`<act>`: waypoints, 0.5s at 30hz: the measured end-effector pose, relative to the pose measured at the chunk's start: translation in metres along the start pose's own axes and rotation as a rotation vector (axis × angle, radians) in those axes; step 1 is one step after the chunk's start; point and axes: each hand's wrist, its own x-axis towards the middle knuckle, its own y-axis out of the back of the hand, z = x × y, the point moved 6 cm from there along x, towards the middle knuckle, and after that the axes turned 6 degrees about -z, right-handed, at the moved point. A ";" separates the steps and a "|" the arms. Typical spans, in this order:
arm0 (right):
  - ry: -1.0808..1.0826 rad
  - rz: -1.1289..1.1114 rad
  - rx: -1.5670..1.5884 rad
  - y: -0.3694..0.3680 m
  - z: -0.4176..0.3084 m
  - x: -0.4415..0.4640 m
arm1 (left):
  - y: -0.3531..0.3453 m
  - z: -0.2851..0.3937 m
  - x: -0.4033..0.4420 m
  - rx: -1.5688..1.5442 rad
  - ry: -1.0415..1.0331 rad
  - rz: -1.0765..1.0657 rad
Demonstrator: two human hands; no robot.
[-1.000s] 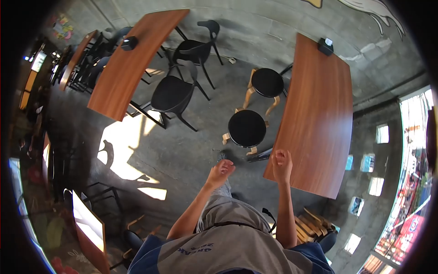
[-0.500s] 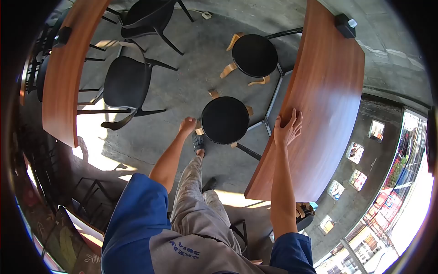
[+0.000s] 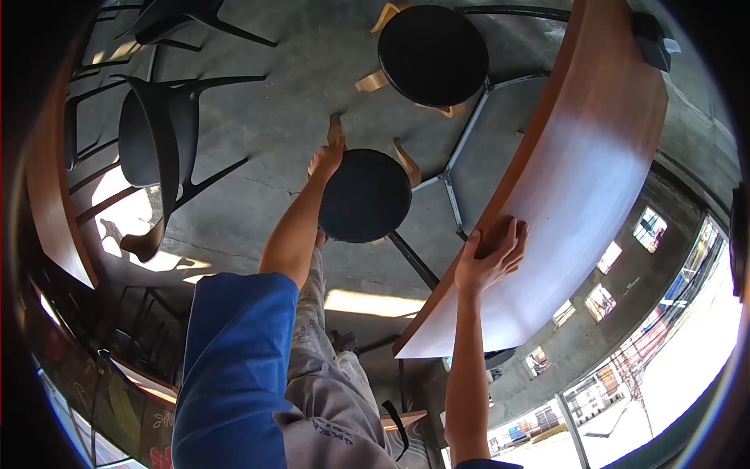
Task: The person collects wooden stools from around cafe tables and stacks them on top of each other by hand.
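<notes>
My left hand (image 3: 326,159) is closed at the upper left rim of a round black-topped stool (image 3: 365,197), its fingertips partly hidden. Pale wooden legs of this stool show beyond the seat. On the right, my right hand (image 3: 492,260) rests over the near edge of a long brown wooden table (image 3: 578,156). Its fingers are stretched out and the thumb stands apart, holding nothing. A second black stool (image 3: 433,55) with bent wooden legs stands farther off, beside the table's metal frame (image 3: 469,129).
Black chairs (image 3: 160,129) stand on the grey concrete floor (image 3: 258,102) at the left, by another wooden table (image 3: 58,187). A black box (image 3: 650,41) sits at the right table's far end. Small square openings (image 3: 650,229) pierce the wall at the right.
My left hand has moved forward onto the nearer stool's rim, and the stool has turned. My body has moved closer and the view has shifted. My right hand stays on the table edge.
</notes>
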 end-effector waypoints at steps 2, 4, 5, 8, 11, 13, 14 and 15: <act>0.009 0.006 -0.004 0.000 0.001 0.000 | 0.003 -0.006 0.004 -0.015 -0.043 -0.061; 0.011 0.003 0.007 -0.001 0.001 0.001 | 0.001 -0.011 0.013 -0.027 -0.066 -0.068; 0.007 0.003 0.000 0.000 0.000 0.001 | -0.002 -0.014 0.018 -0.036 -0.077 -0.070; 0.014 0.001 -0.011 0.000 -0.003 0.000 | 0.002 -0.024 -0.001 -0.058 -0.075 -0.004; 0.024 0.018 -0.026 0.003 -0.004 -0.002 | 0.003 -0.042 -0.031 -0.075 -0.187 0.069; 0.016 0.030 -0.033 0.004 -0.004 -0.003 | 0.016 -0.052 -0.071 -0.095 -0.240 0.098; 0.009 0.028 -0.035 0.004 -0.004 -0.005 | 0.022 -0.059 -0.092 -0.105 -0.268 0.115; 0.003 0.029 -0.035 0.004 -0.004 -0.005 | 0.028 -0.069 -0.106 -0.113 -0.296 0.152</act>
